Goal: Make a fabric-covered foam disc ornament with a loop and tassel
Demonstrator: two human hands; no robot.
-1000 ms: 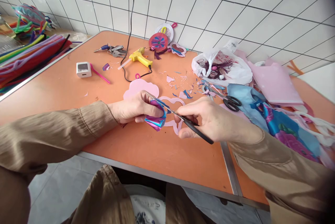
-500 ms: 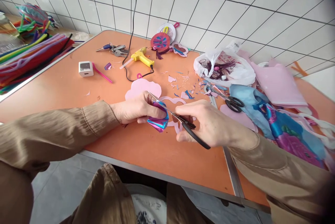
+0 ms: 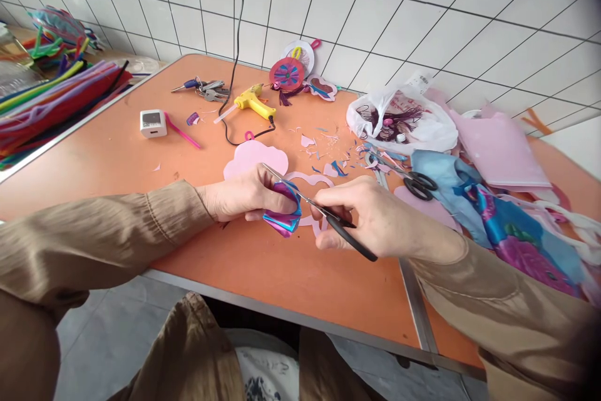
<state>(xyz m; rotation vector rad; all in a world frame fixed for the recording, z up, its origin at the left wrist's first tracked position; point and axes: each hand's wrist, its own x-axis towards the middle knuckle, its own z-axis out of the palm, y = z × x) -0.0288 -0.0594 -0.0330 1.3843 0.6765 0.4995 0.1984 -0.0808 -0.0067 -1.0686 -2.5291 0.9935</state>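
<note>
Your left hand [image 3: 239,194] has its fingers closed on a shiny piece [image 3: 284,218] (purple and blue, bunched into folds) and holds it just above the orange surface [image 3: 117,157], near the front edge. Your right hand [image 3: 380,219] has its fingers wrapped on the black handles of the scissors [image 3: 323,213]. The blades run across the top of the shiny piece, with their tips pointing past your left thumb. Whether the blades are parted cannot be told from here.

Just behind your hands, a pink cloud cutout [image 3: 251,156] and a pink outline strip [image 3: 312,179] lie flat on the surface. Further back there is a scatter of paper scraps [image 3: 335,152]. To the right of them lies a second pair [image 3: 413,183] with black handles, touching a heap of blue and purple printed fabric [image 3: 507,226]. A white plastic bag [image 3: 422,129] sits behind that.

Toward the wall lie a yellow glue gun [image 3: 253,102] with its cord, a bunch of keys [image 3: 209,91] and a small white cube [image 3: 153,122]. Coloured pipe cleaners [image 3: 47,101] are piled at the far left.
</note>
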